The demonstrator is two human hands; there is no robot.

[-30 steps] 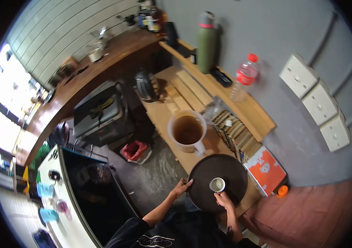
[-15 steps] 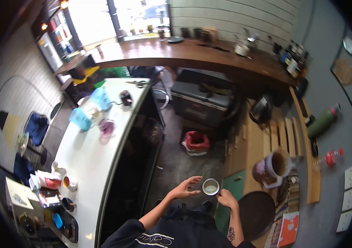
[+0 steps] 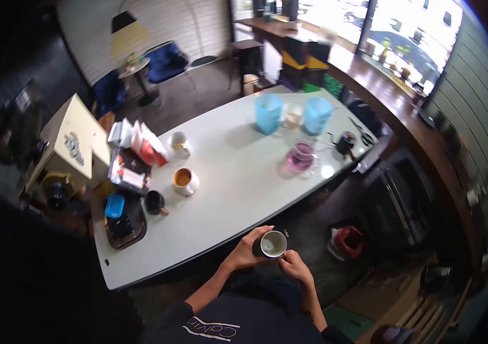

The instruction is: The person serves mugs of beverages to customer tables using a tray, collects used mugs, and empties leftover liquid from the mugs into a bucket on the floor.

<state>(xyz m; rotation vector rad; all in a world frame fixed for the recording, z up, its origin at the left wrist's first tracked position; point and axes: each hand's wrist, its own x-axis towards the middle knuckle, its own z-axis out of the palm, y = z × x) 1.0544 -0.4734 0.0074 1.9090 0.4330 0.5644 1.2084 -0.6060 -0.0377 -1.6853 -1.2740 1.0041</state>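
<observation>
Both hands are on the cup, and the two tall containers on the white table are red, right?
No, the head view shows two light blue containers on the white table, not red. The left hand and right hand are on the cup.

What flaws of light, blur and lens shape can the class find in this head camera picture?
Head view: the windows are washed out; a glare spot sits on the table beside the pink jug; the wooden counter bows, black fills the corners, and the blue containers look slightly blurred.
</observation>
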